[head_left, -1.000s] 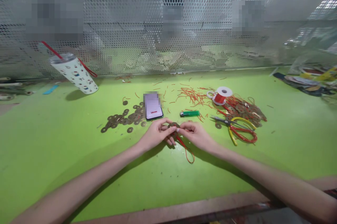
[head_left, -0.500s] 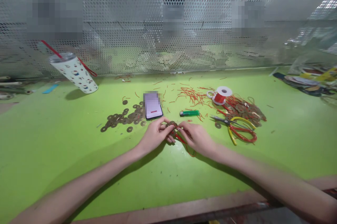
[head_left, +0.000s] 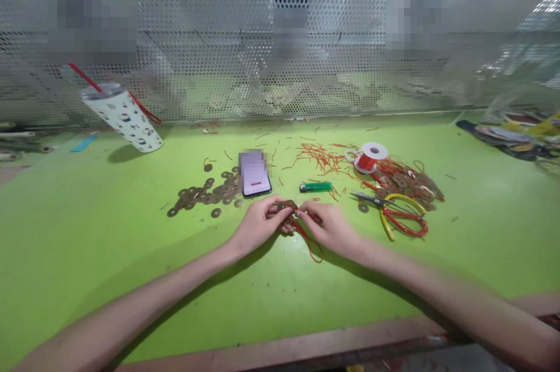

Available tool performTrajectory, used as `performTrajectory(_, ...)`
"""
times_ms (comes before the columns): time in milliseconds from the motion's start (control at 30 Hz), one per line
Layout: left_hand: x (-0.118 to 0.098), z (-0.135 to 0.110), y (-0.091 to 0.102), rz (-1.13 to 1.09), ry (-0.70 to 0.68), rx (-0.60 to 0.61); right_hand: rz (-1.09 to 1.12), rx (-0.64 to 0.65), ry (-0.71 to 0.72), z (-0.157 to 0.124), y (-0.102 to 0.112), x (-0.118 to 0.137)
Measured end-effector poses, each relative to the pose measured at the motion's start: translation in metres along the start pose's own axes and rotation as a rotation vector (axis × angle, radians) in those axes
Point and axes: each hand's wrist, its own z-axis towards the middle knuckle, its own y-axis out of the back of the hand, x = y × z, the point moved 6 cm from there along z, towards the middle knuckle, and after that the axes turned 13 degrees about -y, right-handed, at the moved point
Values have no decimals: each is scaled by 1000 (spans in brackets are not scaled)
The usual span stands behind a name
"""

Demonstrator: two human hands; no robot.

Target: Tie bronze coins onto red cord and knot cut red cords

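Note:
My left hand (head_left: 258,223) and my right hand (head_left: 329,225) meet at the middle of the green table (head_left: 87,232). Between their pinched fingertips sits a small bunch of brass coins (head_left: 287,206) strung on a red cord (head_left: 311,246). The cord's loose loop trails down onto the table below my right hand. My left hand pinches the coins; my right hand's fingers are closed on the cord beside them.
Loose brass coins (head_left: 202,196) lie left of a phone (head_left: 254,174). A green lighter (head_left: 315,186), a spool of red cord (head_left: 366,158), scissors (head_left: 396,213) and a heap of strung coins (head_left: 409,181) lie to the right. A patterned cup (head_left: 121,117) stands far left before a perforated metal screen (head_left: 280,39).
My hands have stayed together at the coins with small finger movements. The cord's loop has shifted slightly and been drawn a little closer under my right hand.

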Motion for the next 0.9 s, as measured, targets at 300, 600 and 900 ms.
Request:
performTrajectory(300,-1,-3,2,30,-40,-94,262,61,-164,3,-4,-7)
performTrajectory(600,-8,-9,3,446,-330,-8,463,80,-295,1,-9,-6)
performTrajectory(900,-16,-9,1,647,-425,-13,574,118,-356,1,-14,-11)
